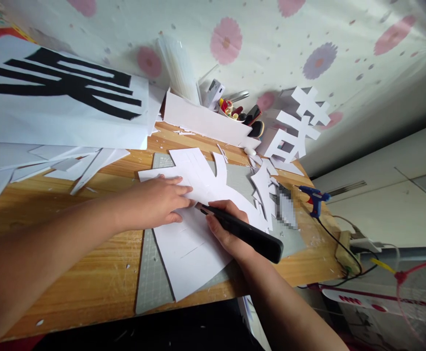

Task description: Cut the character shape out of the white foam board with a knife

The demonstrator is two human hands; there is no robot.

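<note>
My right hand [231, 226] is closed around a black utility knife [251, 234], its tip touching a white foam board sheet [194, 263]. Short slits show in the sheet, and its upper right side is cut into curved strokes. My left hand [159, 200] lies flat on the board with fingers spread, just left of the blade tip. Beneath the board is a grey-green cutting mat [150, 280] with grid lines. White offcuts [262, 187] lie on the mat to the right of the board.
A blue glue gun [315, 197] with a cord stands at the right edge, near a power strip [348, 253]. White cut-out characters [289, 131] stand at the back. A white sheet with a black character [66, 85] and scraps [84, 163] occupy the left.
</note>
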